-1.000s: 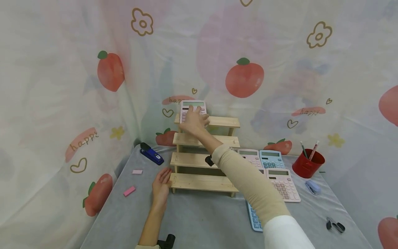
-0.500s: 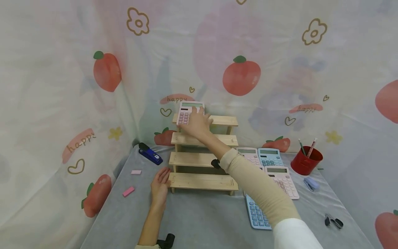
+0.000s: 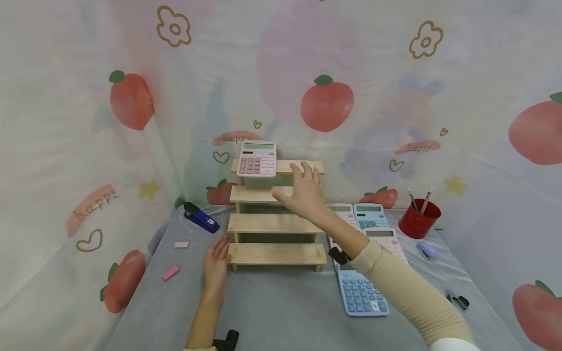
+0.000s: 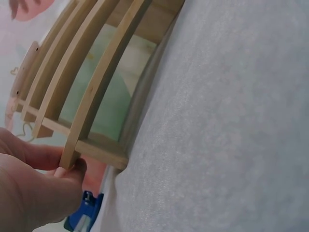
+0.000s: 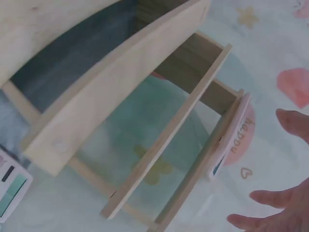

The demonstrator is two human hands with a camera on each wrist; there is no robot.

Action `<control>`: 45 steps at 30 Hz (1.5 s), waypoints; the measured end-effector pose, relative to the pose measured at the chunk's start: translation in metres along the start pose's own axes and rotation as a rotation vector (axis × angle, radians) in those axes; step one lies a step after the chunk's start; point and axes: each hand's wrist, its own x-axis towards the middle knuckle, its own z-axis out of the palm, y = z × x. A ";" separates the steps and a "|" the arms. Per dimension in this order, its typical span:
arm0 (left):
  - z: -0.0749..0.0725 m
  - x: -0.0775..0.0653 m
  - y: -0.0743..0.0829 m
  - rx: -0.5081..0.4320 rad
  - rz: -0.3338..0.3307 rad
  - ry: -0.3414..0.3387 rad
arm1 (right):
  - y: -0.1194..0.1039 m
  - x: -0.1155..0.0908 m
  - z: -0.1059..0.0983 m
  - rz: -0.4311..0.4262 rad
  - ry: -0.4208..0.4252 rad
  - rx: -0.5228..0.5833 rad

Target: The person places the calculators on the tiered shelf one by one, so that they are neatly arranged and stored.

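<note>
A wooden four-step display rack (image 3: 276, 223) stands on the table, and a pink calculator (image 3: 257, 159) rests on the left part of its top step. My left hand (image 3: 215, 262) is at the rack's lower left corner. In the left wrist view, its thumb and fingers pinch the end of the bottom step (image 4: 99, 87). My right hand (image 3: 304, 192) hovers before the upper steps with its fingers spread, apart from the calculator and holding nothing. Seen edge-on in the right wrist view, the pink calculator (image 5: 231, 133) lies beyond the rack's top step.
Right of the rack lie several calculators, including a blue one (image 3: 363, 294) and a pink one (image 3: 387, 239), partly behind my right arm. Farther right are a red pencil cup (image 3: 418, 220), blue stapler (image 3: 426, 250) and scissors (image 3: 457, 299). A dark-blue stapler (image 3: 201, 218) and pink erasers (image 3: 170, 273) lie left.
My right hand has let go of the pink calculator and drawn back to the right and down. The calculator stays on the top step. My left hand stays at the rack's corner.
</note>
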 end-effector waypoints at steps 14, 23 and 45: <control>-0.018 0.000 0.004 -0.030 -0.027 0.016 | 0.059 -0.074 -0.012 0.013 -0.066 -0.072; -0.018 0.001 0.004 -0.039 0.017 0.002 | 0.093 -0.128 -0.003 0.079 -0.115 -0.093; -0.001 0.001 0.000 -0.050 0.000 -0.003 | 0.165 -0.227 0.037 0.333 -0.357 -0.153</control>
